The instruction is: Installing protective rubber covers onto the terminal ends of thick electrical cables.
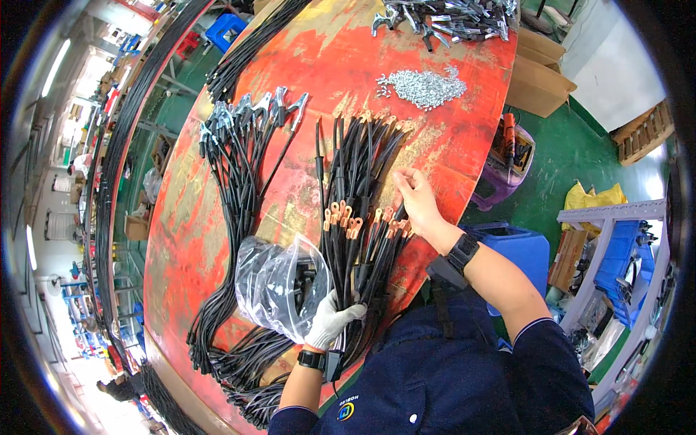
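My left hand [335, 317], in a white glove, is closed around black cables [341, 268] at the lower middle of the table. Their ends carry copper ring lugs [339, 214]. Bare and raised, my right hand [416, 197] is beside the cables' right side, its thumb and fingertips pressed together; whatever they pinch is too small to make out. Farther off lies another row of cable ends with copper lugs [367, 116]. A clear plastic bag [272, 290] with dark pieces inside touches the left glove.
Left of the bag lies a cable bundle fitted with metal clamps [250, 109]. A heap of small silvery parts [428, 88] and a pile of clamps [453, 18] occupy the far table [326, 72]. A blue bin [518, 257] and purple stool [493, 190] stand at right.
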Available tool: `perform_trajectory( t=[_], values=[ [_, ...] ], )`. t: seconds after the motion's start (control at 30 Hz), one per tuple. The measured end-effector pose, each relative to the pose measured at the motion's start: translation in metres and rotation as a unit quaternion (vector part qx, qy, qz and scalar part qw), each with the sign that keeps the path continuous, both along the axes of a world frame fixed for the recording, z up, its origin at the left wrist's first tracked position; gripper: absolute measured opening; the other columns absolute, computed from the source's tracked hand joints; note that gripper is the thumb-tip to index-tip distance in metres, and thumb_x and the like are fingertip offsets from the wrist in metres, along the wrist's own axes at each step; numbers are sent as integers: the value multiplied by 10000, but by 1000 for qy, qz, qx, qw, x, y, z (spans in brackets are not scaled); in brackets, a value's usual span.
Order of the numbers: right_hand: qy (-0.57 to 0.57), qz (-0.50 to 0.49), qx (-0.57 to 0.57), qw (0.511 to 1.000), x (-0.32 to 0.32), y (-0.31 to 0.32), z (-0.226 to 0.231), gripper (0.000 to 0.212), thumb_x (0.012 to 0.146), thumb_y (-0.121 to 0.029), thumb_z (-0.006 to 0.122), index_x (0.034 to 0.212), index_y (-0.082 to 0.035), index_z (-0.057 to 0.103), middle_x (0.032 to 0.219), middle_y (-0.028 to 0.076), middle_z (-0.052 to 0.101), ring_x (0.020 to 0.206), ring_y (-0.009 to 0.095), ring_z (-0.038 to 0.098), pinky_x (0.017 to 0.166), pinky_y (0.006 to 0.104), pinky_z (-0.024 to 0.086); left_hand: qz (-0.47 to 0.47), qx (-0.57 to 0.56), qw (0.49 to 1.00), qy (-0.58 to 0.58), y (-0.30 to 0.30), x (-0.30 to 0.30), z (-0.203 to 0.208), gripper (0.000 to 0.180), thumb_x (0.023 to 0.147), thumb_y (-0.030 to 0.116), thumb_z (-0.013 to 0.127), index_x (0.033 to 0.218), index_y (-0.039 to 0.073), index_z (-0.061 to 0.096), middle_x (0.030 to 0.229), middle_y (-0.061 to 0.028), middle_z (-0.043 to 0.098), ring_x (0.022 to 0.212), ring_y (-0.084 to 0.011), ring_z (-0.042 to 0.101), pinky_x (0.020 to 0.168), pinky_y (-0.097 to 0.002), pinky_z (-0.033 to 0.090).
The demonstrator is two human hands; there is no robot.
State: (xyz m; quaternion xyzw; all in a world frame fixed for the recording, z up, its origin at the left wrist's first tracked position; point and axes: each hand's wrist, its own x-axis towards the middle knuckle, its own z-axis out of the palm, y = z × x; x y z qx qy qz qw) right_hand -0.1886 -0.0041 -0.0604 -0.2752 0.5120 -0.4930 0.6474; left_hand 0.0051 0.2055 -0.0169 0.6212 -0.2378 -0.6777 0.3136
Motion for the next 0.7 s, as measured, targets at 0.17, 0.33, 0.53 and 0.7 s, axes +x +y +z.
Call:
perform_trajectory(
  t=[0.17,0.33,0.53,0.7],
  values=[
    [16,-10,-24,1000,3,-2,-10,229,919,-253,591,1052,-76,532,750,-17,466,600,56,431,514,217,383,5,-21,999,-37,0,-2,-2,241,705,13,712,918,11,598,803,-65,659,692,-152,630,665,-273,511],
    [-48,47,40,997,7,7,1,218,926,-239,580,1044,-63,529,778,-12,490,634,68,439,570,227,397,13,-21,999,-30,-2,-4,1,242,705,15,704,923,14,600,787,-47,649,672,-140,616,647,-266,501],
    [-205,153,102,961,17,67,-1,273,929,-181,565,1168,-78,484,901,12,527,775,111,517,703,253,439,13,-17,1000,-20,-4,-5,-4,326,719,105,773,966,34,573,800,-7,606,684,-102,577,640,-247,480],
    [-331,292,131,888,-9,80,-5,228,916,-141,571,1133,-87,526,968,-3,548,883,116,539,797,259,435,31,-16,999,-17,-6,-1,0,283,727,72,737,962,26,587,826,-33,626,702,-114,588,664,-253,481]
  ],
)
